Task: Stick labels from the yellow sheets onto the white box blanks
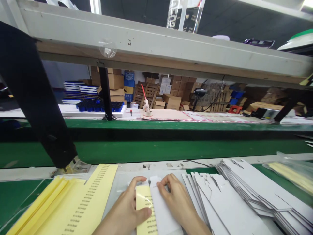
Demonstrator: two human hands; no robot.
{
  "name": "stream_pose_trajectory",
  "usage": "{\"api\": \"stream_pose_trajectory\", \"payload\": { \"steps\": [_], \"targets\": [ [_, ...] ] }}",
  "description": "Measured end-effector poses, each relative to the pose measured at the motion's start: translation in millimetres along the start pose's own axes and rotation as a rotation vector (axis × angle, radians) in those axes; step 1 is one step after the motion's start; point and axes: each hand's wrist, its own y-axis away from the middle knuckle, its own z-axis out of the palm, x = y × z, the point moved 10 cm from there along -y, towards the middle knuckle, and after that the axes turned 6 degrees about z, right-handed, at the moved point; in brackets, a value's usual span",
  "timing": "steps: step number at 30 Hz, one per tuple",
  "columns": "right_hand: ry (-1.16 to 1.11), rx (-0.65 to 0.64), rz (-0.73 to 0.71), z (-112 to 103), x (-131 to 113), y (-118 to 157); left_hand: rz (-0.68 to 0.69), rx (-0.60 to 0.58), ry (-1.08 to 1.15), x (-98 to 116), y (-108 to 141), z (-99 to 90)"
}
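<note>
**Two Hands Meet Over Yellow and White at the Bench**

Here we are at a pale work surface, with a green strip running left to right just beyond it. A long shelf crosses above us, a clear printed container up on top, and a broad black post slants down on our left. Look past the far ledge and the room opens up: cardboard boxes, wooden pallets and blue crates, all piled toward the back!

Down to the near side we go. Yellow printed sheets lie on our left, overlapping one another; flat white cards fan out in stacks on our right, and at the far right sits a clear plastic bag with something yellow inside.

And between those piles, there are our hands! Our left hand grips a yellow printed strip, thumb across its front, index finger arched at the far end; the remaining fingers are largely hidden. Our right hand pinches a narrow white card near its far end, thumb and index finger together, the other fingers curled. Strip and card run side by side between our palms, yellow left, white right, both stretching toward the near edge.
</note>
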Motion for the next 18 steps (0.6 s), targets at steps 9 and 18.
{"api": "stream_pose_trajectory", "payload": {
  "steps": [9,18],
  "targets": [
    [-0.069,-0.095,0.062,10.3,4.9,-1.9,0.009,-0.016,0.136,-2.8,-1.7,4.5],
    [-0.004,-0.176,0.142,-1.2,9.3,17.2,0.039,-0.043,0.305,21.8,3.6,8.1]
  ]
}}
